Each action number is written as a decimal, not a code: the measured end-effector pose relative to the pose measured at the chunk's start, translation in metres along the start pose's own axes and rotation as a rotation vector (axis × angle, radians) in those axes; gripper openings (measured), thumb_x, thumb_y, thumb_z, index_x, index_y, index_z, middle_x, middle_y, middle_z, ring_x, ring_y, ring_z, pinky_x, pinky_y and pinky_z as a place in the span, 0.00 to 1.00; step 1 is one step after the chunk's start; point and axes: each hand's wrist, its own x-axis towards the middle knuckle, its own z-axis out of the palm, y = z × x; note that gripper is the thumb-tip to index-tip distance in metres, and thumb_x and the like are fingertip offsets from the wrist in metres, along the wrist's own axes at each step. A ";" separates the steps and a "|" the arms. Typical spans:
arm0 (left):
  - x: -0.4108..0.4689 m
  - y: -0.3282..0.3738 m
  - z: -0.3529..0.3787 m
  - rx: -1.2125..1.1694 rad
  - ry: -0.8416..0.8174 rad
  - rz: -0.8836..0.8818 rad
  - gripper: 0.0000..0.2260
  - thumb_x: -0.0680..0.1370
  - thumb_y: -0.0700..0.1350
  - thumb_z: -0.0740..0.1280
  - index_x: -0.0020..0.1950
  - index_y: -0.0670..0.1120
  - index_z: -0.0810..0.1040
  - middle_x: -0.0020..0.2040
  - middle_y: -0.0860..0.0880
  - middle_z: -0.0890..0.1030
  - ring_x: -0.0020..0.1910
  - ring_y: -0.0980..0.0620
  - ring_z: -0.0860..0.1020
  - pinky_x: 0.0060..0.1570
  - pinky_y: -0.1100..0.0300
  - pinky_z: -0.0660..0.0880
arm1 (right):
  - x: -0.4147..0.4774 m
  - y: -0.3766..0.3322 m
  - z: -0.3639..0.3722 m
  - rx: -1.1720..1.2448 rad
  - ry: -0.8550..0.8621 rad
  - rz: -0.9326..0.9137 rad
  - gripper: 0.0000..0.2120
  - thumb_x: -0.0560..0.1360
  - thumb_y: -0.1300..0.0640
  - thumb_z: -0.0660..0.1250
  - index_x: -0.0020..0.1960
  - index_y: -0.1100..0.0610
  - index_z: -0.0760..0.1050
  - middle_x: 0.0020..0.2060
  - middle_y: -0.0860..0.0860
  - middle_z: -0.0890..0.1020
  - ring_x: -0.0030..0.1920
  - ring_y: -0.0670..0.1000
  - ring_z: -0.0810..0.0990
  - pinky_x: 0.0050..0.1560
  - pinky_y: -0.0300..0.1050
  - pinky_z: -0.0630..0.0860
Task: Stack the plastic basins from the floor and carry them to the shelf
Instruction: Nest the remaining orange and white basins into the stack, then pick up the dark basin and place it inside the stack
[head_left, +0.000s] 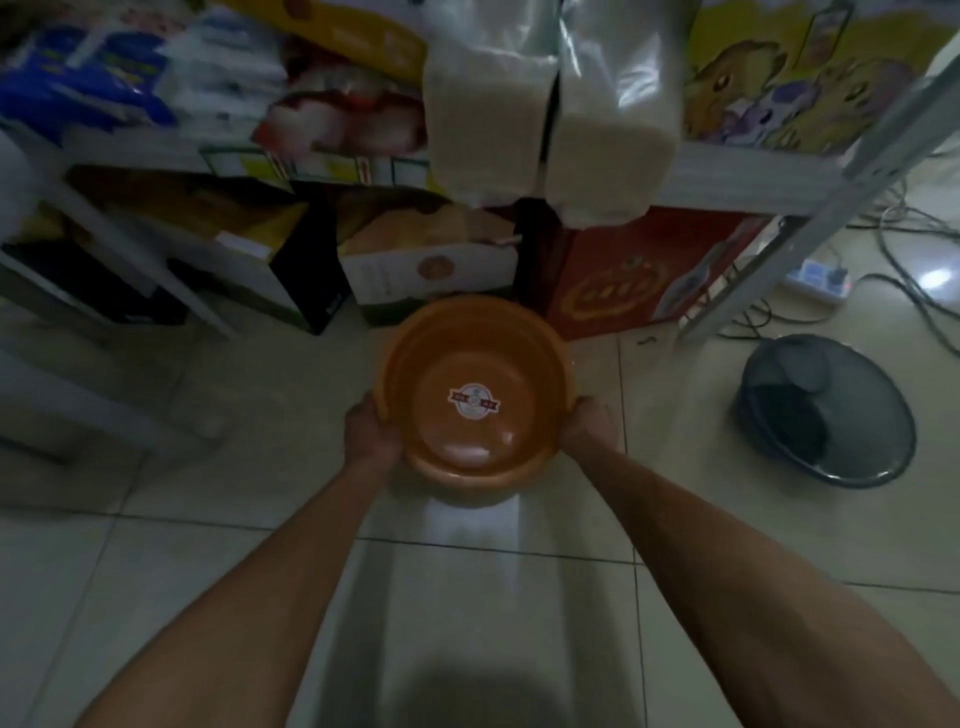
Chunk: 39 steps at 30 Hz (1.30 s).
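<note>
1. Head view: orange basin (470, 402) is held above the floor tiles, near centre, facing the shelf (727, 179).
2. Left hand (373, 434) and right hand (589, 426) are clamped on opposite rim edges.
3. Whether several basins are nested cannot be told.
4. Carrying is judged underway; placement on the shelf remains.

Two bare forearms enter from the lower edge of the head view, one at each lower corner; neither carries a sleeve, cuff, watch or band along its visible length; both narrow toward the wrist; faint lengthwise muscle contours mark the right forearm. The left hand (375, 432) and the right hand (589, 427) are ungloved and without rings on the parts shown; only the backs and knuckles are visible, the fingertips being hidden; motion blur softens finer surface detail.
</note>
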 end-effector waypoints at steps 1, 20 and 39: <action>0.000 -0.007 0.001 -0.012 -0.029 -0.022 0.19 0.79 0.48 0.67 0.70 0.53 0.74 0.62 0.50 0.80 0.60 0.47 0.79 0.67 0.45 0.77 | 0.001 0.001 0.005 0.040 -0.005 -0.023 0.12 0.83 0.59 0.63 0.63 0.60 0.80 0.59 0.59 0.85 0.46 0.54 0.79 0.43 0.39 0.77; -0.258 -0.071 0.036 0.040 -0.082 -0.313 0.27 0.76 0.59 0.64 0.74 0.58 0.66 0.64 0.47 0.81 0.56 0.45 0.79 0.58 0.51 0.76 | -0.188 0.177 -0.032 0.261 -0.053 0.217 0.14 0.86 0.54 0.60 0.69 0.54 0.76 0.62 0.57 0.83 0.56 0.56 0.82 0.66 0.58 0.81; -0.132 0.124 0.359 0.135 -0.418 0.060 0.15 0.78 0.49 0.69 0.60 0.42 0.82 0.57 0.41 0.85 0.57 0.42 0.84 0.61 0.44 0.80 | 0.025 0.244 -0.213 0.900 0.203 0.591 0.18 0.82 0.45 0.67 0.49 0.61 0.75 0.34 0.56 0.75 0.27 0.51 0.76 0.27 0.44 0.73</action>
